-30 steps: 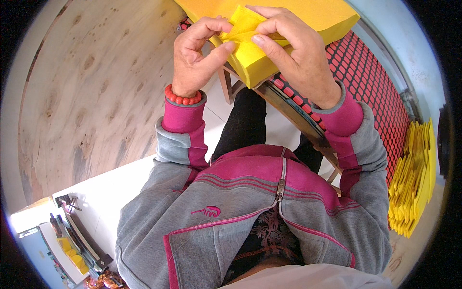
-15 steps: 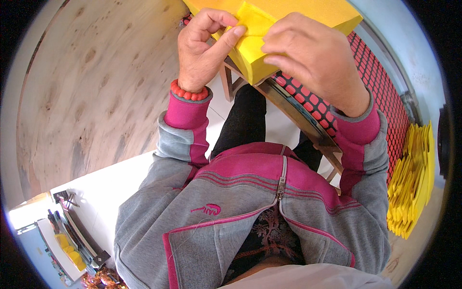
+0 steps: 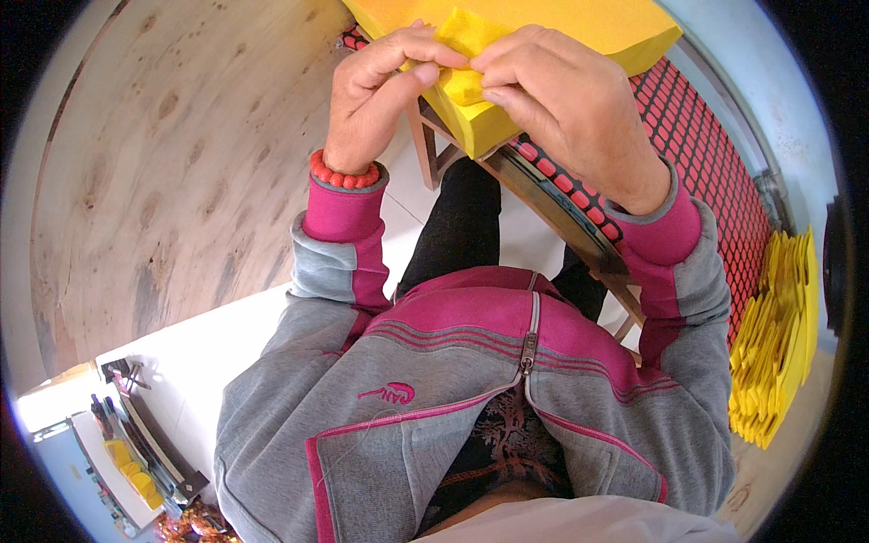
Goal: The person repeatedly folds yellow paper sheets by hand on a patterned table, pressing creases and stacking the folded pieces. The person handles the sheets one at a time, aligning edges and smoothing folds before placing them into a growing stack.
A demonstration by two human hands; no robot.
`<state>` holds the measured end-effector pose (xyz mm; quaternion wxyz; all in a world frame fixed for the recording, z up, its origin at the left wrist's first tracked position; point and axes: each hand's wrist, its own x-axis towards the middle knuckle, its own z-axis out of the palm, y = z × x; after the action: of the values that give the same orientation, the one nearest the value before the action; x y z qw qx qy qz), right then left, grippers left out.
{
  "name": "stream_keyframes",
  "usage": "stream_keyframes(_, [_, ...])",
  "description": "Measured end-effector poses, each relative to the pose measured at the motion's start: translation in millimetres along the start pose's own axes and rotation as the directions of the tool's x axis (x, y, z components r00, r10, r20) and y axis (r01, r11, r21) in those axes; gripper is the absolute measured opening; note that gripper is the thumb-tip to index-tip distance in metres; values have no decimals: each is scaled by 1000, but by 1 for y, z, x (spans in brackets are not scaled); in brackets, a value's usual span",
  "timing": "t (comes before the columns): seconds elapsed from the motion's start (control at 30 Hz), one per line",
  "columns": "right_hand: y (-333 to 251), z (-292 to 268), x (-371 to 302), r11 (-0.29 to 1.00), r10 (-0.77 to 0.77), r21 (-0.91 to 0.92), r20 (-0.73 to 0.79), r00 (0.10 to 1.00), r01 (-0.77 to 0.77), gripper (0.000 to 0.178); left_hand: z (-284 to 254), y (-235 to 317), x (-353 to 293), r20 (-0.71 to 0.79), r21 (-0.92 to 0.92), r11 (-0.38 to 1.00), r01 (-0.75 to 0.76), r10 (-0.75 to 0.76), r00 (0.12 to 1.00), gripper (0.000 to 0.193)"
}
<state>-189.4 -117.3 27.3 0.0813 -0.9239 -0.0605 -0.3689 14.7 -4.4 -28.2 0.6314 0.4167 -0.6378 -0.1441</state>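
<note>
A small folded piece of yellow fabric (image 3: 466, 33) is held up between my two hands at the top of the view. My left hand (image 3: 369, 95), with a red bead bracelet (image 3: 346, 172) at its wrist, grips the left side of the piece, its index fingertip lying on the fabric. From the right, my right hand (image 3: 579, 113) pinches the same piece between thumb and fingers, close to the left fingertip. Just beneath lies a larger yellow fabric sheet or block (image 3: 602, 32), whose near corner juts over the table edge. Where exactly the fingers meet the fabric is partly hidden.
A red-and-black patterned cover (image 3: 692, 136) lies on the wooden-framed table. Several yellow folded pieces (image 3: 771, 344) are stacked at the right. A large wooden board (image 3: 172, 172) fills the left side. At the lower left stands a shelf with assorted items (image 3: 127, 462).
My right hand has moved left and closed on the yellow piece beside the left fingertips. My left hand has shifted slightly left, its index finger now stretched farther across the fabric.
</note>
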Motion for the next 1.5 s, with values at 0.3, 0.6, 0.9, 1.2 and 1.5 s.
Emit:
stream_keyframes(0.3, [-5,-3,6,994,56,92,-7,998,-55,13,-3,-5,0,45,100,990,-99,95,995,16])
stream_keyframes(0.6, [-50,-19,-37,990,134,49,30,991,-135,14,-1,-13,-6,-1,166,983,-76,77,997,18])
stream_keyframes(0.9, [-20,83,-216,568,706,242,349,616,-787,19,5,-11,-8,-31,177,983,-45,51,998,23])
stream_keyframes(1.2, [41,126,-298,454,538,-825,-48,842,-337,30,0,-16,-6,-103,170,985,41,-23,994,22])
stream_keyframes(1.5, [24,113,-261,590,730,-389,-118,673,-708,34,14,9,1,-19,121,993,-3,5,1000,21])
